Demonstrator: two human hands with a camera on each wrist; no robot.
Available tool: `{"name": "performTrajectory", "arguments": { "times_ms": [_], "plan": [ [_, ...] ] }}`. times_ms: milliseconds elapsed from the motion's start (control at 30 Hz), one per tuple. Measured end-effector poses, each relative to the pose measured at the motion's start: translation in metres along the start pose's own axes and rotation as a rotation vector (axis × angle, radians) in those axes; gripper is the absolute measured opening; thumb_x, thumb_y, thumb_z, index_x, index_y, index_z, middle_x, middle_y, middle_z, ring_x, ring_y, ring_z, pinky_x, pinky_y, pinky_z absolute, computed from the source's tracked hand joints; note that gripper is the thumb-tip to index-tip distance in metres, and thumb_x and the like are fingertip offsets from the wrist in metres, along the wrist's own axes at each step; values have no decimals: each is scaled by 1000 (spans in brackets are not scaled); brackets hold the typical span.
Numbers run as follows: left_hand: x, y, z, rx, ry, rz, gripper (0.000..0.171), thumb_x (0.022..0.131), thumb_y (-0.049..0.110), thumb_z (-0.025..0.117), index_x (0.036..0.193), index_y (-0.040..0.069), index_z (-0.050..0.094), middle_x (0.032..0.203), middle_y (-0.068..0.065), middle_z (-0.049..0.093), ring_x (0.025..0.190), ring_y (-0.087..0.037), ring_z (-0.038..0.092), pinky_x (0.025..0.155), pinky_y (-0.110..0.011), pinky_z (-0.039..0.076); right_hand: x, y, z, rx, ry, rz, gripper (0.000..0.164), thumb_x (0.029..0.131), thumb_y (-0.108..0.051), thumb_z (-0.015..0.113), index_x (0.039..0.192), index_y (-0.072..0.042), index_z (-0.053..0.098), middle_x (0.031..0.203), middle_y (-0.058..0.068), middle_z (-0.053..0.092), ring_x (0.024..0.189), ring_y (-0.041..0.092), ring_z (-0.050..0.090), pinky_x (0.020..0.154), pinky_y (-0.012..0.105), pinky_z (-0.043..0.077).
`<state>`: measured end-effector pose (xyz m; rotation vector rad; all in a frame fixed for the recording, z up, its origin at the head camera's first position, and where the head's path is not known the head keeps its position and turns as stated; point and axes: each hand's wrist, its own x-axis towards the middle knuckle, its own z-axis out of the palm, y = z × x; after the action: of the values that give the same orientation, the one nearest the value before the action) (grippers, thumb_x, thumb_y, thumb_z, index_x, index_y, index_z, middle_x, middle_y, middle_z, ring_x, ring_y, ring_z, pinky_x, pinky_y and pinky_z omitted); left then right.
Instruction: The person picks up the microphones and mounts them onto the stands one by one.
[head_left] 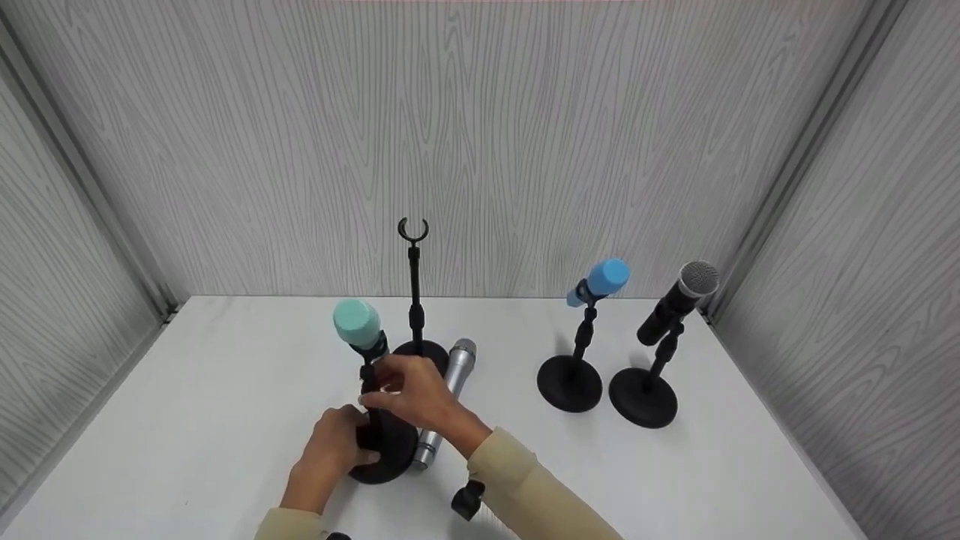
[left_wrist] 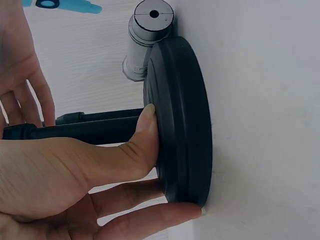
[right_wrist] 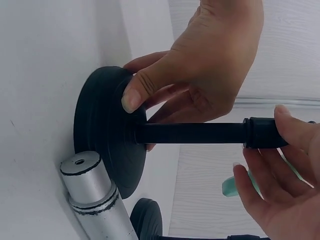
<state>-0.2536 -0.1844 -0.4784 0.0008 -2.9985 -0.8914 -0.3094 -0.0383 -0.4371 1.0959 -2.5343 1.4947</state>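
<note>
A desk microphone stand (head_left: 394, 450) with a round black base holds a mint-green microphone (head_left: 356, 322), tilted in its clip. My left hand (head_left: 330, 444) grips the base at its left edge, thumb on top and fingertips at the lower rim in the left wrist view. Higher up, my right hand (head_left: 416, 391) has its thumb and fingers around the collar (right_wrist: 262, 132) of the pole. A silver microphone (head_left: 460, 366) lies on the table right beside the base, partly behind my right hand and wrist. Just behind stands another black stand (head_left: 415, 281) with a bare C-shaped clip.
To the right, a stand (head_left: 570, 384) bears a blue microphone (head_left: 607, 277), and beside it another stand (head_left: 643, 397) carries a black microphone (head_left: 667, 315) with a silver grille. Grey wood-grain panels (head_left: 480, 150) enclose the white table (head_left: 210, 390) at the back and sides.
</note>
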Motion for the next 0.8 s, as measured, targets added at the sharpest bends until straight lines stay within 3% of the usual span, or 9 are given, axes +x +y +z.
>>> {"name": "performTrajectory", "arguments": {
  "times_ms": [67,167,300,800],
  "plan": [
    [1,0,0,-2,-2,-4,40,65,6,84,99,-7,66,98,-20,67,97,-39,63,90,-52,49,0,1,-2,61,-66,-1,24,85,-10,71,108,-7,66,104,3,71,94,3,66,87,26,54],
    [2,-1,1,-6,-2,-10,41,65,6,85,99,-7,66,98,-20,67,96,-38,63,89,-52,50,1,3,-4,128,-147,-7,27,88,-2,63,116,-5,64,113,5,70,103,6,65,91,22,52],
    [3,-2,2,1,4,-10,42,64,6,85,99,-7,66,98,-20,67,96,-38,63,89,-51,50,2,5,-6,127,-175,-28,25,89,0,61,113,-2,66,112,6,71,103,5,66,88,16,50],
    [1,-2,3,2,5,-14,43,66,7,84,103,-7,67,102,-20,66,101,-40,62,91,-52,49,1,-1,-1,13,-3,27,21,80,-10,76,100,-8,73,94,3,75,83,-1,69,74,12,53]
  ]
}}
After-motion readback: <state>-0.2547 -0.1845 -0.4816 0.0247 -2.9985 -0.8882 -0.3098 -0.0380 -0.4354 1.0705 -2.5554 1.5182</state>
